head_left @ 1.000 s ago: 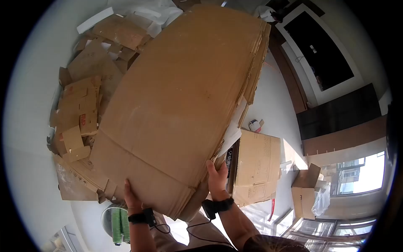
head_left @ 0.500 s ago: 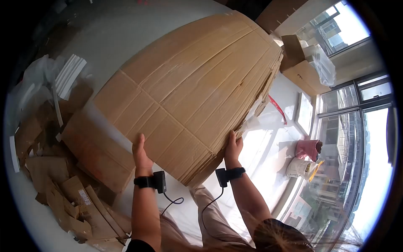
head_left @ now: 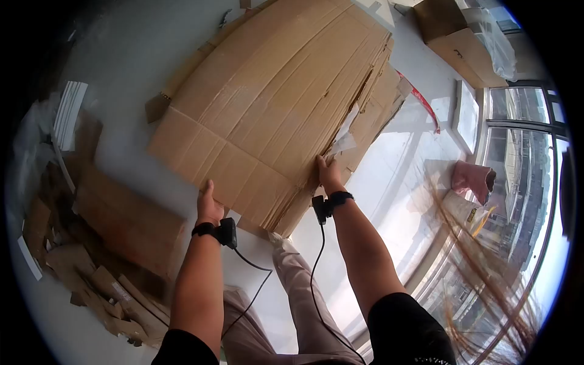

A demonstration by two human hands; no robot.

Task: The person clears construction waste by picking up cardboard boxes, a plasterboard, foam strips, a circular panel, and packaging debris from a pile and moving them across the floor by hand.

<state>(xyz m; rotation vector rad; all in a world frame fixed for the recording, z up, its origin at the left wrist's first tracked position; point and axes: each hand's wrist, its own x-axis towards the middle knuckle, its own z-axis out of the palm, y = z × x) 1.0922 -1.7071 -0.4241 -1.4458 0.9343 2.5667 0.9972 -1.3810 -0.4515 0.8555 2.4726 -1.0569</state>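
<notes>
A large flattened cardboard box, creased lengthwise, stretches away in front of me. My left hand grips its near left edge, thumb on top and the fingers hidden beneath. At the right edge, my right hand is closed on the cardboard, with its thumb over the folded side. A strip of clear tape hangs near that hand. Further cardboard shows below and to the right of the sheet. Each wrist wears a black strap with a small device and a cable.
Scrap cardboard is piled at the left, beside white foam strips. An open carton stands at the back right. By the windows are a pink sack, a white sack and a white panel. Red tape lies on the floor.
Both hands have carried the cardboard lower and farther forward, still holding it. More cardboard now shows under its right and far left edges. My view has shifted too.
</notes>
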